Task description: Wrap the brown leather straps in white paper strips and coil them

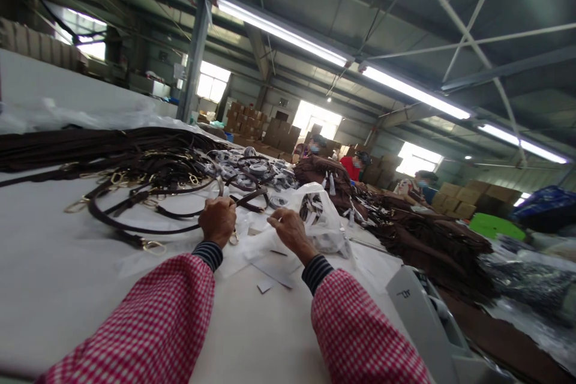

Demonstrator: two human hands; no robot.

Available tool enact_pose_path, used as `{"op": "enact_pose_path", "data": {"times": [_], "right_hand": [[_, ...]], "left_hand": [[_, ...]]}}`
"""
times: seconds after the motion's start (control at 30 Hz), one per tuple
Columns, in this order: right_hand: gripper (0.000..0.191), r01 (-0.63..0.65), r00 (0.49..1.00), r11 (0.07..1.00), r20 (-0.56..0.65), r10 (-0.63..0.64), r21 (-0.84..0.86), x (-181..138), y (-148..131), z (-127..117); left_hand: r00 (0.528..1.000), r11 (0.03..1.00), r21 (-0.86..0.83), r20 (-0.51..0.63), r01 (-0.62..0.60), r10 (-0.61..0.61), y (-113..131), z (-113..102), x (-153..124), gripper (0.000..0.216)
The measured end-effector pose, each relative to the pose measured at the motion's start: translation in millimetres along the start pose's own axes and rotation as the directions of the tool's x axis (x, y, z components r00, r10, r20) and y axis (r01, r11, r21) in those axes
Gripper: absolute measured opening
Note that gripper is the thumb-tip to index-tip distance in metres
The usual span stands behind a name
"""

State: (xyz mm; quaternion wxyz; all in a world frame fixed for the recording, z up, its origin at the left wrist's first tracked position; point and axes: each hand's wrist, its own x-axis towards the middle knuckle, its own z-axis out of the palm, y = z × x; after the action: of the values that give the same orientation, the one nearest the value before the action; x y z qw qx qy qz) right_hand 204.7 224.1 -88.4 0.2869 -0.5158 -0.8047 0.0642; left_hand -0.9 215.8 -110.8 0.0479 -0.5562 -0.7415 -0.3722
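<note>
So the left grip (pixel 217 220), centre of the frame, looked curled tight around a dark strap (pixel 144 230), which swept off in a big curve toward the left. The right grip (pixel 290 229), just right of centre, had its fingers bent in near a loose pinch, and honestly I couldn't tell if anything thin was in there. A clear plastic bag (pixel 330 222) sat right beside it, with more pieces bunched inside.

My take on handling it well: the left needed to stay firm, because that long loop ran past the strap pile (pixel 166 171) at centre left and could've snagged on the loose hardware. The metal clasp (pixel 153 246) lying left of the fist seemed the likeliest thing to catch. A light fingertip touch on the right made sense, since that plastic would've dragged easily. I'd also have kept both wrists clear of the small white card (pixel 264 287) on the surface (pixel 45 264), lower middle, as a sleeve could've swept it away.
</note>
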Motion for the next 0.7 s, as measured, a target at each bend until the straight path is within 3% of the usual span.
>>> {"op": "enact_pose_path", "data": {"times": [0.2, 0.37, 0.53, 0.7], "right_hand": [[0.043, 0.123, 0.985, 0.971, 0.148, -0.093, -0.207, 32, -34, 48], [0.018, 0.042, 0.989, 0.967, 0.145, -0.005, -0.252, 46, -27, 61], [0.015, -0.097, 0.991, 0.995, -0.094, 0.094, -0.023, 41, -5, 33], [0.024, -0.075, 0.902, 0.937, -0.377, 0.210, 0.342, 19, 18, -30]], "left_hand": [[1.000, 0.999, 0.030, 0.008, -0.011, 0.011, -5, 0, -1, 0.034], [0.995, 0.994, 0.052, 0.042, -0.093, 0.091, -9, 8, -1, 0.035], [0.975, 0.985, 0.125, 0.199, -0.121, 0.094, -23, 29, 3, 0.036], [0.975, 0.986, 0.145, 0.220, -0.078, 0.045, -30, 38, 5, 0.036]]}}
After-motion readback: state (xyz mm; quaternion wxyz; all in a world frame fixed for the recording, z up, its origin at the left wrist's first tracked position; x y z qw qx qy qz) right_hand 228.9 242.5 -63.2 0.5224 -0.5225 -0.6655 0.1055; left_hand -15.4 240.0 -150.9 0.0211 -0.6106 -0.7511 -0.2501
